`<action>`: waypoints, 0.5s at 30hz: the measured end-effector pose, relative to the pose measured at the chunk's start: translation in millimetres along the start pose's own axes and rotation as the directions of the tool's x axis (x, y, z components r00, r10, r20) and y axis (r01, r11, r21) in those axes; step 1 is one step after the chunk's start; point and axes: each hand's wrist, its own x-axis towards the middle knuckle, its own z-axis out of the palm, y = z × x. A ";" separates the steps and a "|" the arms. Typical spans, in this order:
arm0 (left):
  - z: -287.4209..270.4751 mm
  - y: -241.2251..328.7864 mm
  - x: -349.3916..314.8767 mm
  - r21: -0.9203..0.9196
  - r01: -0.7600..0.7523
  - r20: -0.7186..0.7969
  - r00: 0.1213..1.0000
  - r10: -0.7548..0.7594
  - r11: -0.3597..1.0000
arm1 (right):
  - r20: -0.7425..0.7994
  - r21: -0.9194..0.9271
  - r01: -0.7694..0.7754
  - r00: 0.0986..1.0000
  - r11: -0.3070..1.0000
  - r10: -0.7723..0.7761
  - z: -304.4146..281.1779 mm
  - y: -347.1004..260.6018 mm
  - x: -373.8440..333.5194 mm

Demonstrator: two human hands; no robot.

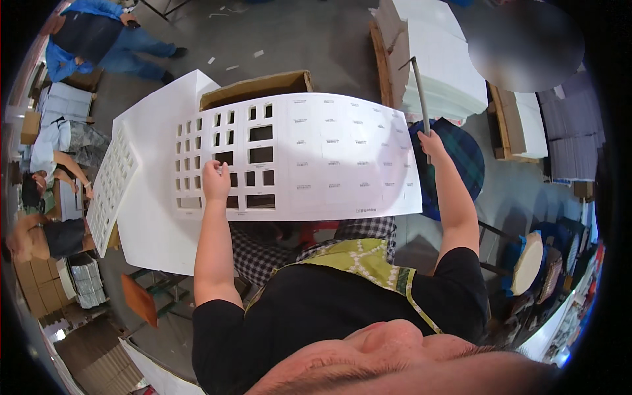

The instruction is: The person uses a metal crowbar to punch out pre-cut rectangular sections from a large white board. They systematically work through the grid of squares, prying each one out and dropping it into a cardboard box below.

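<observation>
A large white board [306,158] lies across in front of me. Rows of rectangular openings pierce its left part, and small printed labels cover its right part. My left hand [216,180] is over the openings, fingers curled together; anything between them is hidden. Off the board's right end, my right hand [431,146] is closed round the lower part of a long thin grey rod [419,85] with a short angled piece at its top. The rod stands raised, clear of the board.
A second pierced white board [113,187] is at the left, beside a large white surface [151,164]. Behind my board is an open cardboard box [257,89]. Stacked white sheets [438,59] stand on a pallet at the far right. Other people [99,39] are at the left; stools [526,263] are at the right.
</observation>
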 end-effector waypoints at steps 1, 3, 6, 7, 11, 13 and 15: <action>0.8 0.6 -4.2 0.013 0.038 0.018 0.999 -0.038 0.999 | 0.008 -0.002 0.007 1.000 1.000 -0.007 4.2 -4.6 14.1; 1.6 -3.6 -13.5 0.046 0.121 0.048 0.991 -0.123 0.992 | 0.036 -0.006 0.021 0.999 1.000 -0.021 22.0 -24.0 27.6; 2.5 5.9 -14.9 0.097 0.053 -0.002 0.999 -0.053 0.994 | 0.098 0.056 -0.069 0.993 0.996 0.064 39.0 27.4 82.8; 4.0 3.6 -12.1 0.109 -0.030 -0.037 0.999 0.035 0.994 | 0.129 0.054 -0.086 0.988 0.995 0.079 36.6 45.4 110.7; -21.2 -56.2 -32.3 -0.039 0.127 -0.137 0.982 -0.131 0.991 | 0.295 0.304 -0.307 0.930 0.902 0.217 54.0 32.6 82.7; -29.2 -62.9 -37.4 -0.112 0.169 -0.061 0.982 -0.177 0.979 | 0.339 0.240 -0.343 0.906 0.908 0.253 42.1 48.6 103.4; -33.4 -53.7 -41.4 -0.150 0.197 0.024 0.980 -0.196 0.969 | 0.364 0.275 -0.331 0.905 0.903 0.221 45.2 40.7 92.6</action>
